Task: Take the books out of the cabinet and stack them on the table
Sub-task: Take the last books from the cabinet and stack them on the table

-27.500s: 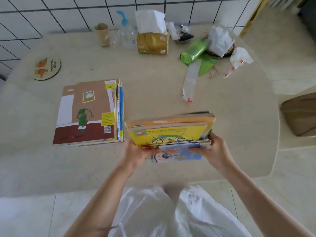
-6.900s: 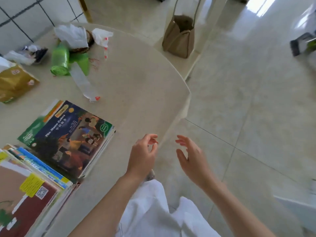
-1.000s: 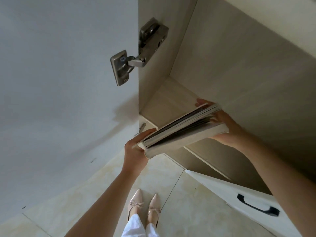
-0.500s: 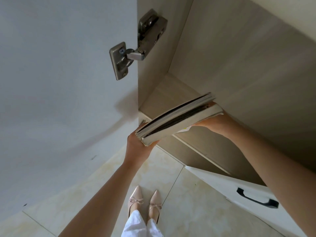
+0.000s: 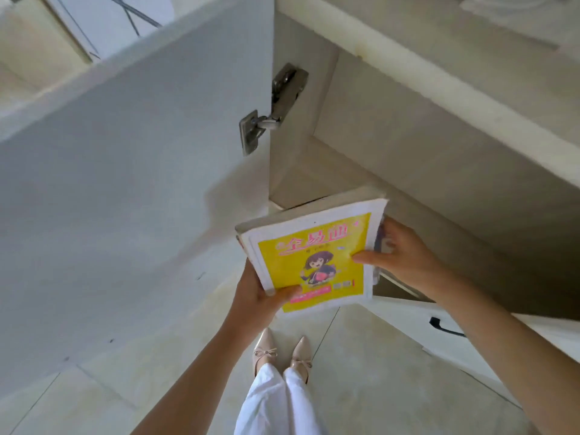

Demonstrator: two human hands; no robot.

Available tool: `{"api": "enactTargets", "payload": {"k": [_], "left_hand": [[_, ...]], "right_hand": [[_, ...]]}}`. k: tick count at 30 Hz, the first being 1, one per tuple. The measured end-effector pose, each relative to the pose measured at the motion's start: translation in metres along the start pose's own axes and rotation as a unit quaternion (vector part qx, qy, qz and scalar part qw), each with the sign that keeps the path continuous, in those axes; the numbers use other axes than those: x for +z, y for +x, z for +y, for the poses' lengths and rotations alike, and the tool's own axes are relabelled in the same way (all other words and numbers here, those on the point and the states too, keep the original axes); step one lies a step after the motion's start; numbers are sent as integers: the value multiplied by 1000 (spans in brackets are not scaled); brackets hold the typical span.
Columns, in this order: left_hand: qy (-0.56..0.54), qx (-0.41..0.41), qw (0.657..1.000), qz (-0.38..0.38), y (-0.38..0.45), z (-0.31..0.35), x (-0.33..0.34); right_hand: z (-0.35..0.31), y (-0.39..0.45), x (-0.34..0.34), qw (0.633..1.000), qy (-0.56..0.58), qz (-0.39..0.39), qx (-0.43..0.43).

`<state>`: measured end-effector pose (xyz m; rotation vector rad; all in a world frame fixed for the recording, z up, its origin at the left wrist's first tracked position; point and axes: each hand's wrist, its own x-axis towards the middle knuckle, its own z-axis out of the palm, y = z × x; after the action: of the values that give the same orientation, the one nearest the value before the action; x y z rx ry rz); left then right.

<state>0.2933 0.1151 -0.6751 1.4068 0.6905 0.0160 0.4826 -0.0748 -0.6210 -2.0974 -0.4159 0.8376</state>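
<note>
Head view showed me a bundle of books [image 5: 314, 255] held w/ both hands, just in front of the open cabinet [image 5: 392, 146] and above the floor. The top book had a yellow cover w/ a cartoon figure, facing up to the camera. The left hand [image 5: 260, 299] gripped the near-left corner, thumb pressed on the cover and fingers curled under the bundle. The right hand [image 5: 405, 255] gripped the right edge, thumb on the cover and the other fingers wrapped around the side. So both hands were closed on the bundle, not spread.

The cabinet door [image 5: 131, 171] stood wide open at the left, its metal hinge [image 5: 270, 114] visible. Behind the bundle the shelf of the cabinet looked bare, but part of it was hidden, so I could not tell if more books stayed inside. A drawer w/ a dark handle [image 5: 445, 328] was below at the right.

My judgement on progress: this bundle was out of the cabinet but not yet on the table, which was not in the picture. Left to do: carry it over and stack it, approx. one more trip at least.
</note>
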Motion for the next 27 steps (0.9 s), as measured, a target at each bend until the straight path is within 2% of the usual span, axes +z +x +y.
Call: {"api": "enactTargets", "payload": {"k": [3, 8, 16, 27], "left_hand": [[-72, -26, 997, 12, -47, 33, -5], [-136, -86, 982, 101, -123, 76, -6], [-110, -86, 976, 170, -212, 119, -19], [-154, -37, 935, 317, -342, 141, 14]], "right_hand": [[-38, -42, 5, 997, 71, -16, 25], [-89, -109, 16, 988, 142, -5, 57], [-134, -193, 24, 984, 162, -40, 67], [-153, -264, 19, 968, 104, -214, 77]]}}
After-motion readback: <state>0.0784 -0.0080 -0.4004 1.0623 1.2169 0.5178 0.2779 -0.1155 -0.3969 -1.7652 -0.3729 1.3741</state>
